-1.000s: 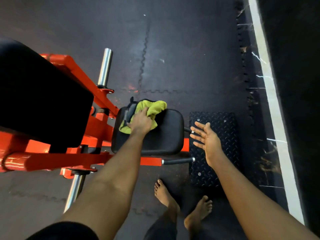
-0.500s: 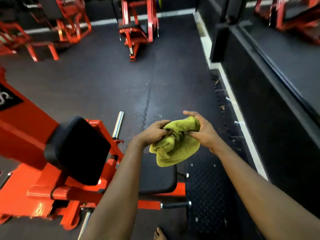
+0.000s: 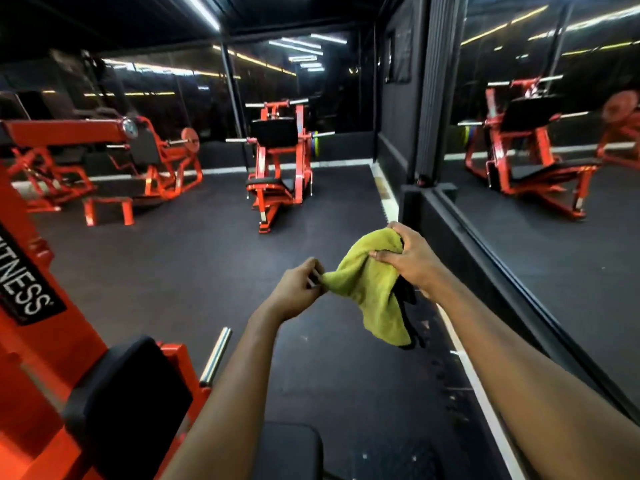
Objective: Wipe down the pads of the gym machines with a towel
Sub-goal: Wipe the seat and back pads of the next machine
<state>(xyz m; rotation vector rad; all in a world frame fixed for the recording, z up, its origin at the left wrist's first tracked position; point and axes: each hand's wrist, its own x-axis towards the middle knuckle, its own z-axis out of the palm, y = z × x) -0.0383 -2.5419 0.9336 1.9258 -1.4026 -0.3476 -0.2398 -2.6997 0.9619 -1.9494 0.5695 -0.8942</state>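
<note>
A yellow-green towel [image 3: 367, 289] is held in the air between both grips. One corner is pinched by the curled fingers of the left grip [image 3: 298, 292]; the bunched upper edge is clutched by the right grip [image 3: 405, 261], fingers wrapped round it. The soft, napped cloth is draped in loose folds below the right grip. Behind it something black [image 3: 406, 296] is seen hanging; what it is cannot be told.

Below the left grip, a black pad [image 3: 128, 386] with rounded corners is mounted on an orange metal frame [image 3: 52, 341], and a polished chrome peg [image 3: 216, 355] is angled up beside it. A second black pad [image 3: 291, 448] is partly seen beneath the forearms. Neither is touched by the towel. On the frame a black label [image 3: 24, 296] with white letters is cut off; only "ITNESS" can be read.

Beyond the grips, dark rubber flooring [image 3: 194, 265] is laid, with another orange machine [image 3: 277, 161] well away. To the right of the right grip a mirror wall [image 3: 554, 237] is set, edged by a white strip [image 3: 485, 393] on the floor.
</note>
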